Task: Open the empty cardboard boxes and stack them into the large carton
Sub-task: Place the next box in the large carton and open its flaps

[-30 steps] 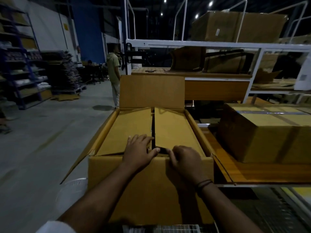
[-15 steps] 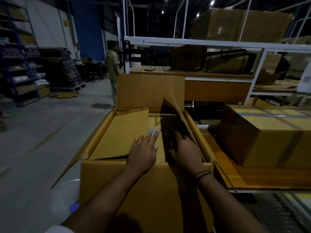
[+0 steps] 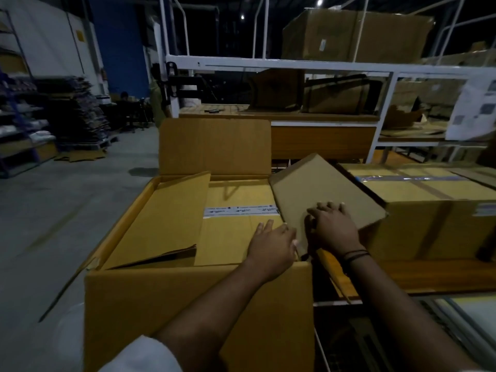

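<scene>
At the near right corner of the large carton (image 3: 198,304), both hands work on its right flap (image 3: 316,183). The right hand (image 3: 331,229) lies flat on the flap with fingers straight and slightly spread, pressing it outward. The left hand (image 3: 271,244) reaches in beside the flap's hinge with fingers extended and close together, gripping nothing that I can see. The step in hand looks like opening the carton's top. Its far flap (image 3: 214,146) stands upright, while its left flap (image 3: 166,216) leans inward and covers the left part of the mouth. Inside the carton, a taped box (image 3: 236,229) lies flat near the rim, its tape strip (image 3: 239,210) running across it. The next move probably calls for folding the right flap fully down and then swinging the left flap out. Room is tight to the right of the carton, where a sealed box (image 3: 429,221) on a wooden shelf (image 3: 442,277) stands just beside it, and the flap's outer edge hangs over that box and may catch on it. To the left of the carton there is open concrete floor (image 3: 53,224), so that flap should swing freely.
</scene>
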`<control>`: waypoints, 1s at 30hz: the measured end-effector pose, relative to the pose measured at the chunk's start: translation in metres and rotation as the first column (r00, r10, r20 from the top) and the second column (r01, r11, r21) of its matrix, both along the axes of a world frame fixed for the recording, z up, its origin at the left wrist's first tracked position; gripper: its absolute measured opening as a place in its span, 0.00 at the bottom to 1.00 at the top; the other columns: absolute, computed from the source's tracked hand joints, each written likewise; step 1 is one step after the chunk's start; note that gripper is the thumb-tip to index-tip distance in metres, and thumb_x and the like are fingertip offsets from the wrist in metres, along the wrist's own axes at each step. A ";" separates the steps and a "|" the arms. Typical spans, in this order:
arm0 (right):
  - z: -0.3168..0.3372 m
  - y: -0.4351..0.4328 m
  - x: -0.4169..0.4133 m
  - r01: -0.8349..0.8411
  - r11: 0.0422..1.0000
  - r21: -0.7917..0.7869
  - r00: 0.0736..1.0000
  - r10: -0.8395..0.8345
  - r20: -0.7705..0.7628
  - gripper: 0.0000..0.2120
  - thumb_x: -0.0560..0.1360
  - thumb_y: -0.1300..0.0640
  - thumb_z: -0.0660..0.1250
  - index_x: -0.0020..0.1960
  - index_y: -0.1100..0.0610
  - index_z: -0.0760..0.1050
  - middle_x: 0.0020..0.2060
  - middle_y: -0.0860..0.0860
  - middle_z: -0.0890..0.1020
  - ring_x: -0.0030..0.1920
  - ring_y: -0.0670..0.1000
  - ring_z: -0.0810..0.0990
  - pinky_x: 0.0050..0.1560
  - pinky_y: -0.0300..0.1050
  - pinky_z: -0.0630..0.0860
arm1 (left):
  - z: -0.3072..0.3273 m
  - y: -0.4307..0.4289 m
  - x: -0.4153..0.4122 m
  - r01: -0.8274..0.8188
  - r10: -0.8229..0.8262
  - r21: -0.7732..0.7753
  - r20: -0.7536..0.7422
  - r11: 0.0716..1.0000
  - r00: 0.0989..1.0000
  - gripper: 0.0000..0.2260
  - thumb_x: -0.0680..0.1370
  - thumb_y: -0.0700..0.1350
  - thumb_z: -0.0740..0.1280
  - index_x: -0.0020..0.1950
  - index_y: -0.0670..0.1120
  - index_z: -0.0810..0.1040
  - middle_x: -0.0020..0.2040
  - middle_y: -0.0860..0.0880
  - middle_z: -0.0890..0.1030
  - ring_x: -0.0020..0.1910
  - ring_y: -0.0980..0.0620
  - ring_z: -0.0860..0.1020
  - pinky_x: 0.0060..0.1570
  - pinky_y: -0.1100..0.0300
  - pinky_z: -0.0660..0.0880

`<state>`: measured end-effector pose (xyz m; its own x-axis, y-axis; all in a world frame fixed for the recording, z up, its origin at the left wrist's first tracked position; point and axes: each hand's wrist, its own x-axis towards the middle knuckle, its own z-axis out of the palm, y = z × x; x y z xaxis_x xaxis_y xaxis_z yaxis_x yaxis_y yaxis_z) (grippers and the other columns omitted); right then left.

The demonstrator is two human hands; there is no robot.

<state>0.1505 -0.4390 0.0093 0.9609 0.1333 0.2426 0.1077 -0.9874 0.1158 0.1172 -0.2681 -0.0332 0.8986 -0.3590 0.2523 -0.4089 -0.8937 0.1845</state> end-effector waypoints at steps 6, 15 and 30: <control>-0.030 -0.028 0.013 -0.025 0.952 0.306 0.998 0.039 -0.040 0.14 0.80 0.53 0.61 0.63 0.50 0.78 0.63 0.53 0.80 0.64 0.57 0.77 0.61 0.52 0.73 | 0.005 -0.052 0.017 0.016 -0.014 0.024 -0.062 1.000 0.998 0.23 0.87 0.50 0.50 0.81 0.45 0.60 0.80 0.42 0.62 0.79 0.37 0.58 0.78 0.42 0.57; -0.074 -0.048 0.018 -0.029 0.674 0.738 0.988 0.129 -0.079 0.18 0.86 0.50 0.58 0.74 0.49 0.73 0.65 0.53 0.82 0.62 0.55 0.81 0.56 0.49 0.76 | 0.008 -0.081 0.036 -0.038 0.081 0.227 -0.183 0.973 0.980 0.28 0.85 0.54 0.48 0.84 0.45 0.52 0.84 0.43 0.52 0.82 0.36 0.43 0.80 0.39 0.42; -0.084 -0.070 0.049 -0.039 0.648 0.761 0.978 0.182 -0.106 0.20 0.86 0.51 0.56 0.76 0.51 0.70 0.71 0.53 0.77 0.70 0.55 0.75 0.68 0.52 0.73 | 0.008 -0.099 0.084 -0.075 0.155 0.360 -0.200 0.930 0.967 0.30 0.84 0.59 0.45 0.84 0.46 0.54 0.85 0.45 0.52 0.83 0.38 0.46 0.80 0.41 0.41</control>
<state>0.1999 -0.5090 -0.0751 0.9845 0.0822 0.1552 0.1674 -0.7060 -0.6882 0.2011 -0.3673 -0.0254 0.9572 -0.2785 -0.0791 -0.2841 -0.9561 -0.0722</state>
